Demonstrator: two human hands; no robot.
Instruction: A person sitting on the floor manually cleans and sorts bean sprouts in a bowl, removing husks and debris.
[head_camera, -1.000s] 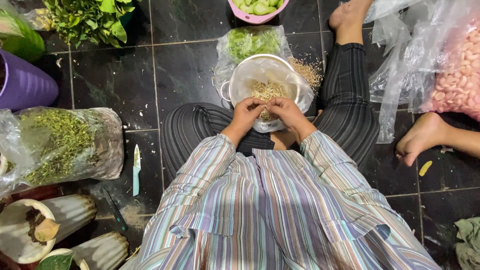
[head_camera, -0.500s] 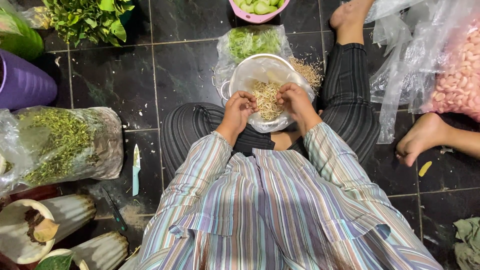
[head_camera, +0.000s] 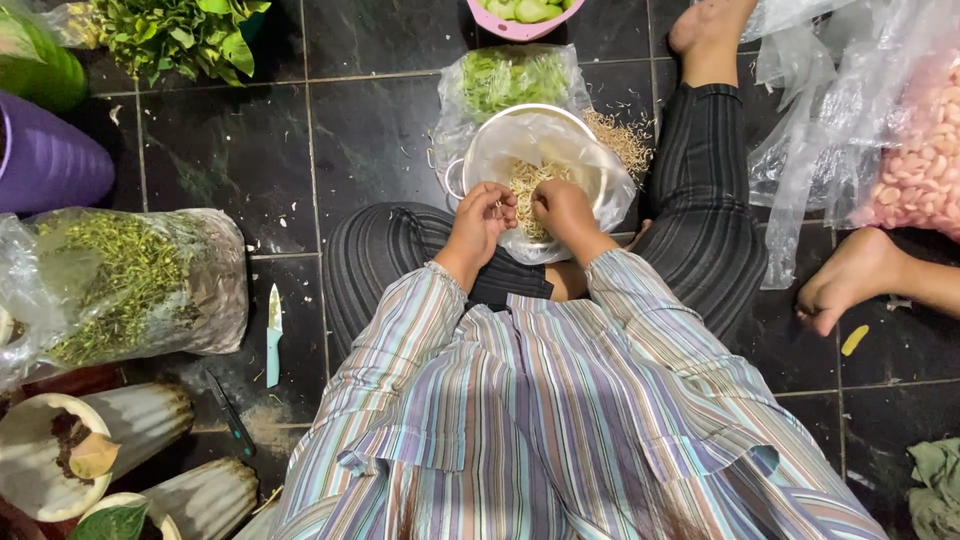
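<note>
Mostly sprouts: a pale heap of bean sprouts (head_camera: 527, 190) lies in a plastic-lined metal bowl (head_camera: 585, 150) resting between the seated person's knees. Left hand (head_camera: 480, 222) pinches what looks like a single strand; right hand (head_camera: 562, 208) is curled, fingers pressed into the heap. Risks: the bowl tipping off the legs, the thin liner tearing, strands dropping among the scraps (head_camera: 622, 138) on the dark tiled floor (head_camera: 380, 130)

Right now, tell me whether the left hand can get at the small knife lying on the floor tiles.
Probably yes. The knife lies bare on the floor beside the left knee, nothing covering it. The left hand is busy at the bowl and would have to swing back.
</note>
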